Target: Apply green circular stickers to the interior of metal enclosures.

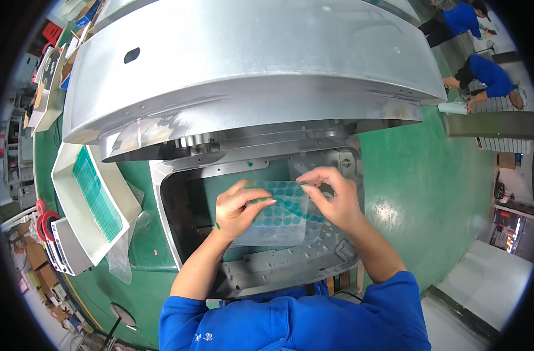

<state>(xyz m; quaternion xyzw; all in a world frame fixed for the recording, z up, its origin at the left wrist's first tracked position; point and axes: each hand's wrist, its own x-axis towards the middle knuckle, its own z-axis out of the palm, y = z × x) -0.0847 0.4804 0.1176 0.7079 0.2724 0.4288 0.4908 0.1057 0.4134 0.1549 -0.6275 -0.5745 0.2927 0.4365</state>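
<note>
A translucent sheet of green round stickers [271, 219] lies between my hands, over the open metal housing [278, 275]. My left hand [238, 210] is closed, thumb and forefinger pinching at the sheet's left part, where a strip of green dots slants down to the right. Green dots also stick to this hand's fingers and wrist. Above the sheet's upper right corner, my right hand [337, 199] pinches a small green piece that looks like one round sticker. The fingertips partly cover it.
A large curved silver metal cover [255, 58] rises just beyond the housing. To the left stands a white bin [112, 193] holding green sticker sheets, with red-handled scissors [46, 222] and clear plastic [122, 257] nearby. Two people in blue [490, 76] work at far right.
</note>
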